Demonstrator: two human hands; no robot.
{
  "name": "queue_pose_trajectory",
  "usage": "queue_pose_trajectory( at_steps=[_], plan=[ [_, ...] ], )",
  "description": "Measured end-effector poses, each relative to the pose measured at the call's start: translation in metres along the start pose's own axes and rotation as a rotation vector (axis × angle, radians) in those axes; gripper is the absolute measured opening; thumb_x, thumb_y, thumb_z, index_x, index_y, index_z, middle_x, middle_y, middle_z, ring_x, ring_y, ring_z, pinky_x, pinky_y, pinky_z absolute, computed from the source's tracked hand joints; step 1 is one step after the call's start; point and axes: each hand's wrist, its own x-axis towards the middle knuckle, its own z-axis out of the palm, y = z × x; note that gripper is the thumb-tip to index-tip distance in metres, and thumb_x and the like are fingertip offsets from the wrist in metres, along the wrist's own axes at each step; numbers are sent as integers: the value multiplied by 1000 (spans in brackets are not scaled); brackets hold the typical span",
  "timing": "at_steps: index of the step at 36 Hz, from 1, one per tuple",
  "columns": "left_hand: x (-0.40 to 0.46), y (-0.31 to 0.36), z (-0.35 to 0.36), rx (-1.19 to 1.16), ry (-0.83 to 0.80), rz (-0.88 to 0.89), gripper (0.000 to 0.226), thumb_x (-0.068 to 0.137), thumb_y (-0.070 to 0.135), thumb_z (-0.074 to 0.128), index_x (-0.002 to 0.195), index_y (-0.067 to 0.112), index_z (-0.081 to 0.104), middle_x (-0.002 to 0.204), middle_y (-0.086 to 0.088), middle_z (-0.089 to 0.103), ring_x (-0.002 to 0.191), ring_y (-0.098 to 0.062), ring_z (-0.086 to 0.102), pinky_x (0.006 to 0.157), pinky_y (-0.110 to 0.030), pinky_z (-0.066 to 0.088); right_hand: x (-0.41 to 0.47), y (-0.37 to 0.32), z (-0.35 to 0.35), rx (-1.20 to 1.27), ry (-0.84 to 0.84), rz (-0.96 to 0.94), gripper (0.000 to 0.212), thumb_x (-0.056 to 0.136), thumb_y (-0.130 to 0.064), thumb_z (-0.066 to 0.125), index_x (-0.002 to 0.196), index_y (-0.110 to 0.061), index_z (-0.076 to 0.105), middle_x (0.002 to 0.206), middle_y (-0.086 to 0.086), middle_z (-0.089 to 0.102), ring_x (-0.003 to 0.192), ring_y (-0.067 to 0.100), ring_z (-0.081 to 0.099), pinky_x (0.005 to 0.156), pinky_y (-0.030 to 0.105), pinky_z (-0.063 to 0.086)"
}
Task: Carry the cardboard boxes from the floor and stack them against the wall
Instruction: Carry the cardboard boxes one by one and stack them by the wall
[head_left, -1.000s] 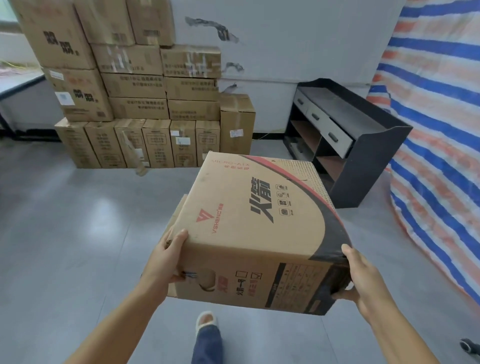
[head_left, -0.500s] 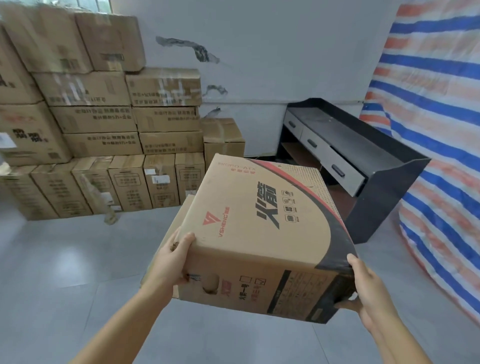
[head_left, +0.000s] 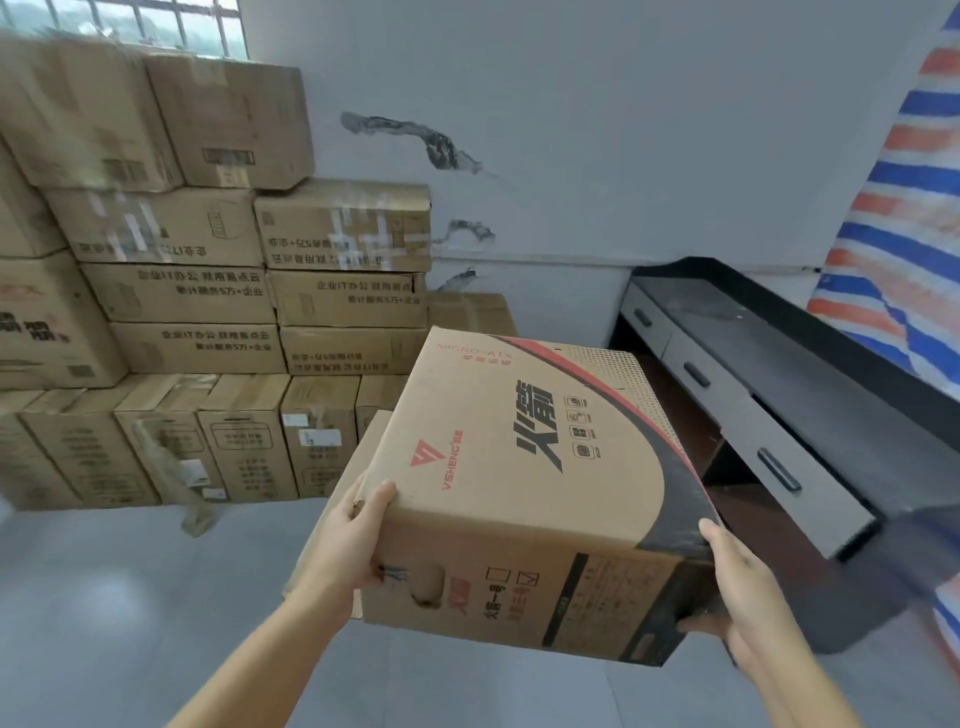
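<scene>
Closing on the stack of boxes (head_left: 260, 312) against the wall (head_left: 597, 130), now larger than a second ago, the person carries the box (head_left: 524, 483) airborne, left hand (head_left: 348, 545) and right hand (head_left: 737, 587) gripping opposite sides, fingertips apparently underneath; placement remains.

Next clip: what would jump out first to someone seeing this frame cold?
Front and centre is the printed cardboard box, tilted and carried off the floor, with the left hand gripping its near left corner and the right hand its near right corner. Behind it to the left, the stack of boxes rises against the white wall. On the right stand a black desk and a striped tarp.
</scene>
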Motion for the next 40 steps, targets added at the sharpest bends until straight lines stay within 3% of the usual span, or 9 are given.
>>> queue_pose_trajectory(
  at_steps=[2,9,14,16,19,25,30,33,40],
  plan=[
    [32,22,16,-25,-5,3,16,97,42,46,109,50,53,105,12,56,82,-15,56,77,-50,57,33,-26,14,11,-3,-14,35,97,-35,50,127,-19,53,98,6,60,89,29,57,69,53,55],
    [140,79,60,-72,-7,47,27,98,40,46,125,45,50,108,18,55,95,-7,54,76,-43,55,128,-98,62,35,12,-38,30,97,-34,49,125,-21,52,91,5,56,80,26,54,79,60,53],
    [231,109,88,-63,-32,60,30,97,40,48,126,42,52,108,19,55,88,-14,57,73,-44,56,196,-133,102,59,36,-68,32,97,-35,49,126,-21,53,94,5,59,90,29,55,83,63,50],
    [272,119,99,-58,-52,72,31,97,41,47,127,41,53,109,18,56,79,-16,55,66,-40,56,227,-146,121,77,55,-75,33,96,-34,50,126,-21,53,95,5,60,89,28,56,81,62,51],
    [332,138,112,-60,-76,88,29,97,40,47,125,43,53,108,19,56,87,-11,56,62,-35,55,273,-167,153,98,71,-72,29,96,-34,50,120,-19,55,92,7,63,84,25,59,73,55,54],
    [439,199,131,-109,-122,103,23,98,37,48,119,45,52,108,22,56,97,-2,52,96,-47,48,352,-229,216,127,124,-48,39,95,-36,52,130,-18,53,110,11,60,98,34,57,78,60,53],
    [498,246,151,-102,-182,155,18,99,36,46,99,53,50,96,28,55,89,6,51,69,-29,48,400,-277,249,161,137,-49,28,96,-33,50,115,-12,55,102,14,62,80,29,59,73,56,53],
    [530,262,164,-118,-198,195,20,99,36,47,102,55,51,96,30,57,92,7,52,79,-31,50,430,-299,263,175,146,-64,24,98,-32,48,110,-13,53,92,13,60,80,29,58,74,56,52],
    [610,283,200,-129,-145,239,28,98,35,47,116,56,50,105,24,62,97,2,56,79,-31,51,529,-343,303,176,106,-81,34,97,-35,47,127,-18,50,112,13,58,91,32,58,78,57,51]
  ],
)
